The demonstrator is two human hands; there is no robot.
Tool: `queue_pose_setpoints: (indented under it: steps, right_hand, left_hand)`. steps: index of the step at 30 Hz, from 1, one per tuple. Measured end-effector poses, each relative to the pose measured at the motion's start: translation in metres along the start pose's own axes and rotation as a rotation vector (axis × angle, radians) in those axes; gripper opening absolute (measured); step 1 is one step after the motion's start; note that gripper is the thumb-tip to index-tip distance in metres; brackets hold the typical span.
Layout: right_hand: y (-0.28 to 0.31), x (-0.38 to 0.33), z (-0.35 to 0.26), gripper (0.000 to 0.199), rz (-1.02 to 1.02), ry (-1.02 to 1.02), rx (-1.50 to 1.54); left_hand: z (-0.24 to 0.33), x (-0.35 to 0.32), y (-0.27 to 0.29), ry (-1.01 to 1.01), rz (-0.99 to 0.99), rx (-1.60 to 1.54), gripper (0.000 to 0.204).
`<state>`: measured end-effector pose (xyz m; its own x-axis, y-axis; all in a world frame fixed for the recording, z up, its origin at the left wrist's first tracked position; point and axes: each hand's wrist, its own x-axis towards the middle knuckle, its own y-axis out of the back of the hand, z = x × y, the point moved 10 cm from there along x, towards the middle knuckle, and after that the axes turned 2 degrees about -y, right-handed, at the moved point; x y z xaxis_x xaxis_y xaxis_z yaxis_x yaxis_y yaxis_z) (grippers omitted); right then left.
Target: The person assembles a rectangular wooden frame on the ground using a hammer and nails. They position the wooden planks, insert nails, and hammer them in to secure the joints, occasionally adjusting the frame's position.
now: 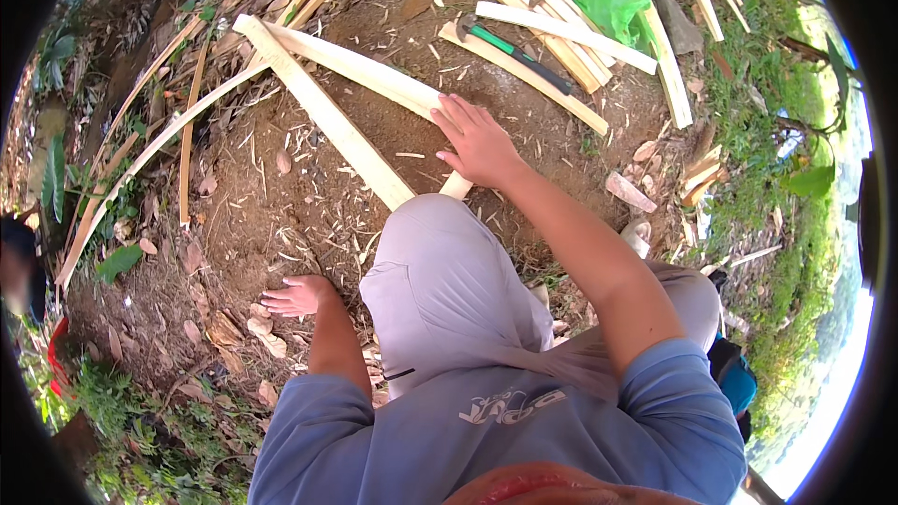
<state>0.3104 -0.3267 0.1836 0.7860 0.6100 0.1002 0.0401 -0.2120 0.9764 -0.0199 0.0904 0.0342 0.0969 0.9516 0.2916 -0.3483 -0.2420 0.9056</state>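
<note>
My right hand (481, 144) lies with fingers outstretched on the near end of a pale wooden strip (360, 67). That strip runs to the far left, where its end meets another wooden plank (323, 108) at an angle. The second plank slants back toward my bent knee, which hides its near end. Low over the dirt to the left of the knee is my left hand (297, 297), its fingers extended and nothing held; whether it touches the ground I cannot tell. Beyond my right hand, a hammer (516, 56) with a green and black handle rests on a wooden slat (533, 82).
Several pale strips (552, 28) are stacked at the far right beside a green plastic bag (617, 11) and a grey stone (680, 23). A long curved strip (159, 145) stretches along the left. Wood shavings and dry leaves litter the soil; grass (776, 215) borders the right.
</note>
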Motion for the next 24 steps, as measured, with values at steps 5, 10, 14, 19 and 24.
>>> queue_pose_setpoints:
  steps: [5, 10, 14, 19, 24]
  right_hand:
    - [0.019, -0.005, 0.025, 0.079, 0.083, -0.066, -0.021]
    - [0.009, 0.007, 0.033, 0.071, 0.031, -0.074, -0.027]
    - [0.009, 0.01, 0.035, 0.066, 0.095, -0.037, -0.053]
    - [0.009, 0.015, 0.026, 0.068, 0.057, 0.001, -0.08]
    - [0.011, 0.02, 0.027, 0.072, -0.031, -0.001, -0.043]
  left_hand:
    - [0.011, -0.002, -0.013, -0.013, -0.003, 0.015, 0.07]
    - [0.015, -0.001, -0.013, -0.008, -0.012, 0.027, 0.07]
    - [0.019, -0.005, -0.008, 0.011, 0.004, 0.006, 0.072]
    - [0.019, 0.004, -0.008, 0.026, -0.033, 0.019, 0.072]
    - [0.019, 0.004, -0.002, 0.038, -0.048, 0.001, 0.074]
